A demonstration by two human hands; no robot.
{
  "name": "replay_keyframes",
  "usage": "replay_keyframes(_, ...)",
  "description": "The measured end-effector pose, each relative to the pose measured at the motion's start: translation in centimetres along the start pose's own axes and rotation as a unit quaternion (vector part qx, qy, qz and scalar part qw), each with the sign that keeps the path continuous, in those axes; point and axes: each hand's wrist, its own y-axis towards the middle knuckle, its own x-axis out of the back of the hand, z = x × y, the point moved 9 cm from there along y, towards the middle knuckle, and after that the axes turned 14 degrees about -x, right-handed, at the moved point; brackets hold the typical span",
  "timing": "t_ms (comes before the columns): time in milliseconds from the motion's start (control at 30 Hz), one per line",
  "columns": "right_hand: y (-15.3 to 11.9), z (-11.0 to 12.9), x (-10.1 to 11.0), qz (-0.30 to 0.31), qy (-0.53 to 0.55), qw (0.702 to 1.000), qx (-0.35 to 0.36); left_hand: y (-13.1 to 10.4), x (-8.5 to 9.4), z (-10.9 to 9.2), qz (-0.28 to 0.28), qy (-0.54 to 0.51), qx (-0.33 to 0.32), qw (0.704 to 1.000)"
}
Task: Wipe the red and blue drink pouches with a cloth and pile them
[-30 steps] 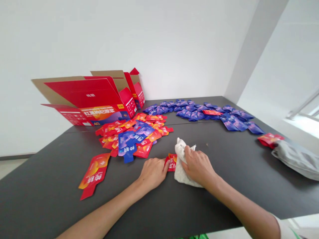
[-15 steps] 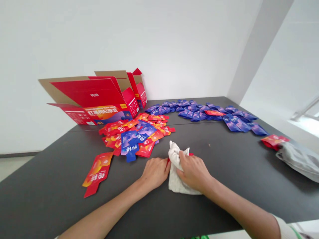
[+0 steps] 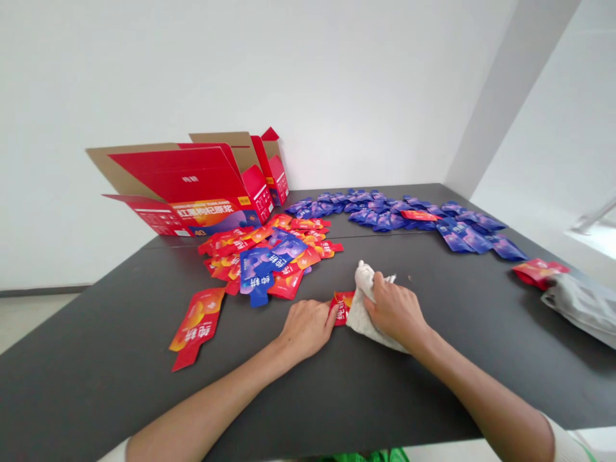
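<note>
A red pouch (image 3: 342,308) lies flat on the dark table, partly covered by a whitish cloth (image 3: 364,318). At the pouch's left end my left hand (image 3: 308,327) holds it down, thumb and fingers closed on its edge. My right hand (image 3: 395,308) is closed around the bunched cloth, which it presses over the right part of the pouch. To the left, a single red and orange pouch (image 3: 199,323) lies by itself. Beyond my left hand spreads a heap of red pouches (image 3: 231,242), with a few blue pouches (image 3: 269,260) on top.
Open red cartons (image 3: 212,186) stand at the back left. Many blue pouches (image 3: 380,215) line the table's far side, one red pouch (image 3: 419,215) among them. At the right edge lie red pouches (image 3: 539,271) beside a grey cloth item (image 3: 580,305).
My right hand has slid the cloth rightward, uncovering the left part of the red pouch. My left hand keeps its place at the pouch's left end. The view has shifted slightly.
</note>
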Motion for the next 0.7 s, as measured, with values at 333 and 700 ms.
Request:
replay_keyframes(333, 1.5, -1.9, -0.8, 0.03, 0.009, 0.999, -0.019, 0.1, -0.5, 0.7, -0.049, -0.028, -0.005, 0.998)
replay_keyframes(700, 4.7, -6.8, -2.4, 0.095, 0.059, 0.99, -0.09, -5.2, 6.7, 15.7, -0.428, -0.176, 0.234, 0.855)
